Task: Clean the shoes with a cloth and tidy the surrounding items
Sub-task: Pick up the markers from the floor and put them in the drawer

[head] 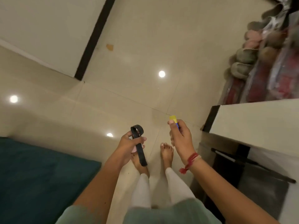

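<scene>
Floor tiles (pixel 137 46) shone; left of the shoe rack (pixel 267 62), left hand (pixel 129 146) gripped a likely limp strap (pixel 141 153) mid-length, right hand (pixel 181 139) a stiff-looking tube (pixel 173 118).

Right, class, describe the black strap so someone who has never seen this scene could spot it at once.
Start at the tiled floor, then find the bare feet near the bottom. Just above them, the left hand grips the black strap. Unlike the short yellow-tipped thing in the right hand, it is long, flat and dark, looped at the top.
</scene>
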Motion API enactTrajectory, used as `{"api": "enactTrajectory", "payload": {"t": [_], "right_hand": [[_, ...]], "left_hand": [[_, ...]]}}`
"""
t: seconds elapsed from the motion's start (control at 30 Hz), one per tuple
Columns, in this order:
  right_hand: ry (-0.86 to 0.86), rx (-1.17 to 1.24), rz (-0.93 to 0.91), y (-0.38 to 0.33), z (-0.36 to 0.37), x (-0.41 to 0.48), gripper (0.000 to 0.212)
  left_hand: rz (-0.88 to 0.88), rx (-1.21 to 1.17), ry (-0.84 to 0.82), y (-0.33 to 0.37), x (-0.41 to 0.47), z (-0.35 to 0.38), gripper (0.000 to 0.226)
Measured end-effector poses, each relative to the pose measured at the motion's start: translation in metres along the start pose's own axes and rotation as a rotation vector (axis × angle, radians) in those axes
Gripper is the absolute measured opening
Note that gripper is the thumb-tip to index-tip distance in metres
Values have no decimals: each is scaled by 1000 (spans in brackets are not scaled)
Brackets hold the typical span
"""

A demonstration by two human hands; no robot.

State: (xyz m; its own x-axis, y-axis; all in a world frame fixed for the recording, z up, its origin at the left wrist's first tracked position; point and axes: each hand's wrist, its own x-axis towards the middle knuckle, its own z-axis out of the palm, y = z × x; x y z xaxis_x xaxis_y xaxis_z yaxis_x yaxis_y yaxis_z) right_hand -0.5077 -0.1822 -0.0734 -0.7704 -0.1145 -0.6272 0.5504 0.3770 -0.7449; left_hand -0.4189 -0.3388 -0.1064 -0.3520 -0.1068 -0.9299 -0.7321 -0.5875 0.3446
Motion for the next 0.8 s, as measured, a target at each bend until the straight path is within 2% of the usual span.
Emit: {"api": "enactTrajectory", "payload": {"t": [0.13,0.23,0.4,0.5,0.6,0.8], "right_hand": [[64,87,141,-54,-45,-91,29],[154,120,234,-66,-73,-147,22],[317,480,371,-69,-114,-216,19],[361,745,340,-73,-129,-253,22],[365,977,260,-72,-139,-283,10],[592,1237,261,-29,-139,-348,17]], "left_hand": [[36,114,-84,41,-113,20,28],[63,274,-139,61,-180,25,29],[94,443,-211,68,-243,37,26],[86,499,-242,61,-261,48,21],[76,574,-316,54,-269,63,17],[28,773,-498,25,-283,98,14]]}}
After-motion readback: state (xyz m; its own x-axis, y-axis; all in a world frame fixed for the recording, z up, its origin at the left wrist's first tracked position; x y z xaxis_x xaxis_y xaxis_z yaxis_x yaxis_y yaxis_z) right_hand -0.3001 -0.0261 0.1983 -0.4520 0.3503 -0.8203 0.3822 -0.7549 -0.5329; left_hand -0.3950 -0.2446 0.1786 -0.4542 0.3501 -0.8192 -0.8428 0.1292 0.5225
